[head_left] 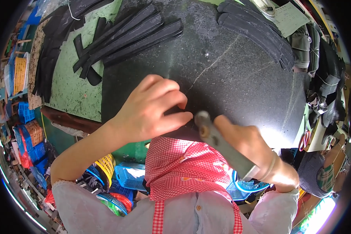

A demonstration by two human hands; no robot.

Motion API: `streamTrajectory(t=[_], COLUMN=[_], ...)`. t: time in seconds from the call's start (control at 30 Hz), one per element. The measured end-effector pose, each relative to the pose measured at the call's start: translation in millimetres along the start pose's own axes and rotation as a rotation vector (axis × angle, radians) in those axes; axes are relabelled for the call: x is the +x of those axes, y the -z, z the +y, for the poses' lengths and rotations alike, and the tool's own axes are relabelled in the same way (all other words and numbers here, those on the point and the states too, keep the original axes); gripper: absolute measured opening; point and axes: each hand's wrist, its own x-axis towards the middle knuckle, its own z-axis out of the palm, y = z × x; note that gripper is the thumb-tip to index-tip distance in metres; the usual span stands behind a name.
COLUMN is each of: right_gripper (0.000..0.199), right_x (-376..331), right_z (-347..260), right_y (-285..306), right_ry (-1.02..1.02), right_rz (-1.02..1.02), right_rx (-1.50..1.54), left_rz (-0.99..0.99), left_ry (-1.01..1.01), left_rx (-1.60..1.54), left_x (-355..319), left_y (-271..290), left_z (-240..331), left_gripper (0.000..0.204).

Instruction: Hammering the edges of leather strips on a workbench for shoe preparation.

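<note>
My right hand (245, 142) is wrapped round a hammer (226, 146), whose grey metal is slightly blurred. Its rounded end points at the fingertips of my left hand (152, 109). That left hand is closed, with thumb and fingers bent together just above the dark worktop (206, 74); whatever it pinches is hidden behind the fingers and against the dark surface. Farther off on the left lies a fanned pile of black strips (124, 39). A second stack of curved black strips (255, 33) rests at the far right.
More black pieces (52, 46) lie on the green tabletop (72, 84) at left. Bundled dark pieces (301, 46) and red-handled scissors (305, 139) are along the right edge. Blue baskets (130, 175) stand below the front edge. Another person (319, 171) is at lower right.
</note>
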Motion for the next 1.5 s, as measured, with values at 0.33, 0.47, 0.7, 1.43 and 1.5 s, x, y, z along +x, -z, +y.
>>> streamTrajectory(t=[0.33,0.47,0.7,1.43,1.5], right_gripper=[0.019,0.020,0.024,0.028,0.028], right_x=[25,31,48,80,82], right_z=[-6,-15,-16,-26,-31], right_y=[5,7,4,-8,-1], right_ry=[-0.015,-0.004,0.020,-0.006,0.001], right_rz=[-0.072,0.018,-0.016,-0.104,-0.076], right_rx=[0.031,-0.017,-0.015,0.138,0.066], left_rz=[-0.008,0.054,0.040,0.192,0.168], left_ry=[0.159,0.047,0.173,0.346,0.265], left_rx=[-0.058,0.063,-0.026,0.128,0.156], left_x=[-16,-22,-35,-61,-64], left_y=[15,17,26,32,30], left_z=[-17,-13,-19,-17,-13], left_gripper=[0.032,0.031,0.029,0.029,0.028])
